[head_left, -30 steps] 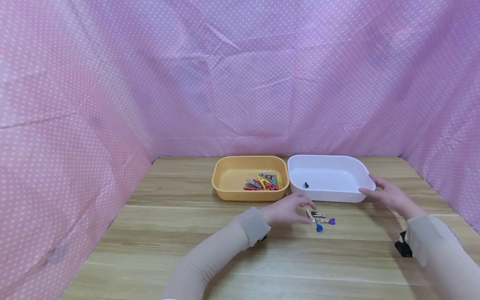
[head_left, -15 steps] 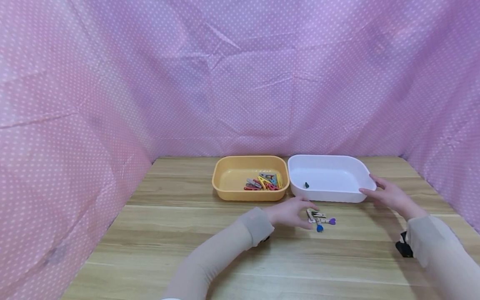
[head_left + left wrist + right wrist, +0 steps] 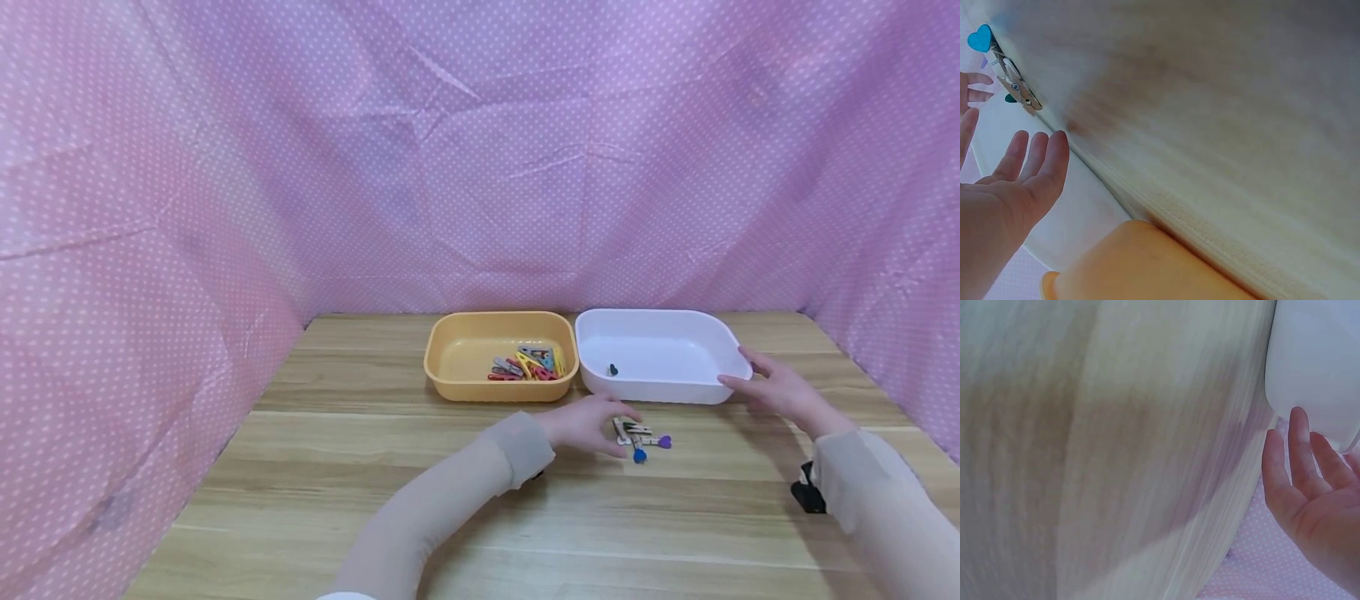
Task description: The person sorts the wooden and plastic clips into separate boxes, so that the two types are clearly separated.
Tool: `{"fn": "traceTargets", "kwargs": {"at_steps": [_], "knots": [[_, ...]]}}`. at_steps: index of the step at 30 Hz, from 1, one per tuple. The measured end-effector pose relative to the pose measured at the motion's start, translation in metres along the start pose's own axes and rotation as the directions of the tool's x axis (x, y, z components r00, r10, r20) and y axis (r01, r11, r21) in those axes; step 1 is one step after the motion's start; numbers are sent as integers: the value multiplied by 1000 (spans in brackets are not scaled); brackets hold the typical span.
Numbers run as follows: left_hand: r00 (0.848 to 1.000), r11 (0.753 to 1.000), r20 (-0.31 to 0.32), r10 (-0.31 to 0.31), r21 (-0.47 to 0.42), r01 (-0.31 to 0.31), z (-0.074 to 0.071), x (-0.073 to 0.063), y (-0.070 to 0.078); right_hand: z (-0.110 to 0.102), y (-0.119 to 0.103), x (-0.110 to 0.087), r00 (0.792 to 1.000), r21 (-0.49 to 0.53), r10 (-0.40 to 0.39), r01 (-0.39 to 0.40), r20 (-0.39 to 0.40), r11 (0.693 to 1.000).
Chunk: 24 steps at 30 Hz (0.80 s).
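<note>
My left hand (image 3: 585,425) hovers at the left side of several small wooden clothespins on the table, its thumb and fingers spread apart and holding nothing. One clothespin bears a blue heart (image 3: 639,456), another a purple heart (image 3: 664,442). In the left wrist view a wooden clothespin (image 3: 1017,89) lies beyond the fingertips. My right hand (image 3: 783,396) touches the right end of the white tray (image 3: 652,392), fingers fairly straight against its outer side. Inside that tray lies one small dark heart-topped piece (image 3: 612,370), too small to make out fully.
Left of the white tray and close against it stands a yellow tray (image 3: 465,390). Several coloured plastic clothespins (image 3: 531,365) are heaped in its right half. A pink dotted cloth (image 3: 510,208) hangs behind and beside the wooden table (image 3: 337,467).
My left hand has shifted slightly right, closer to the wooden clothespins. The right hand stays at the white tray, and the clothespins have not visibly moved.
</note>
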<state>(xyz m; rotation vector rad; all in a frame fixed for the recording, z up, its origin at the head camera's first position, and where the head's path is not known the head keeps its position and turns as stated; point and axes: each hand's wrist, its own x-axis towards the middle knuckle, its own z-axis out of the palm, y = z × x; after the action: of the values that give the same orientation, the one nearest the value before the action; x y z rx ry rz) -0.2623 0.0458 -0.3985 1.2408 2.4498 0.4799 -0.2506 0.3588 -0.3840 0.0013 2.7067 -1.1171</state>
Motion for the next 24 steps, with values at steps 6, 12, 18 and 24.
{"fn": "traceTargets", "kwargs": {"at_steps": [6, 12, 18, 24], "knots": [[1000, 1000, 25, -12, -18, 12, 1, 4, -2, 0, 2, 2, 1000, 2, -2, 2, 3, 1000], [999, 998, 42, -12, -57, 15, 2, 5, -4, -1, 3, 2, 1000, -13, -13, 13, -3, 1000], [998, 996, 61, -18, -84, 23, 2, 4, -5, 0, 2, 2, 1000, 0, -20, 20, 0, 1000], [997, 999, 80, 16, -44, -13, 5, 6, -7, 1, 1, 2, 1000, 5, -27, 27, -4, 1000]]}}
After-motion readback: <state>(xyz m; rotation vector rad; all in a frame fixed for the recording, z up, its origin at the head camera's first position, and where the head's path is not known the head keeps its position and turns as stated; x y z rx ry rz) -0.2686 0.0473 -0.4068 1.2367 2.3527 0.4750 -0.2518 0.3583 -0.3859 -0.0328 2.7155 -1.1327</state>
